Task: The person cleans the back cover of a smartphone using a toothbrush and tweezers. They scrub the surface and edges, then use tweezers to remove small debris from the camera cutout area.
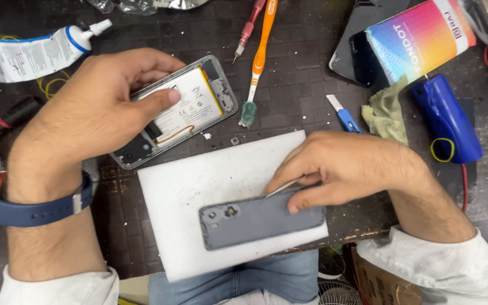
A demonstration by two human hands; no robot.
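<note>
Left hand clamped around the opened phone – fingers over the top edge, thumb pressing down on the white battery, wrist wearing a blue watch strap. Right hand pinched shut on a thin metal tool, probably tweezers, hard to tell with most of it buried in the grip; thumb resting on the upper edge of the grey back cover. Tool tip touching that same edge.

Back cover lying flat near the front edge of a white foam pad, camera holes toward the left. Opened phone sitting tilted on the dark work mat, just beside the pad's upper left corner.

Further out – an orange toothbrush and a red screwdriver just right of the phone, a glue tube at top left, a small blue-handled blade, a greenish cloth, a blue tool and a colourful box over at the right.
</note>
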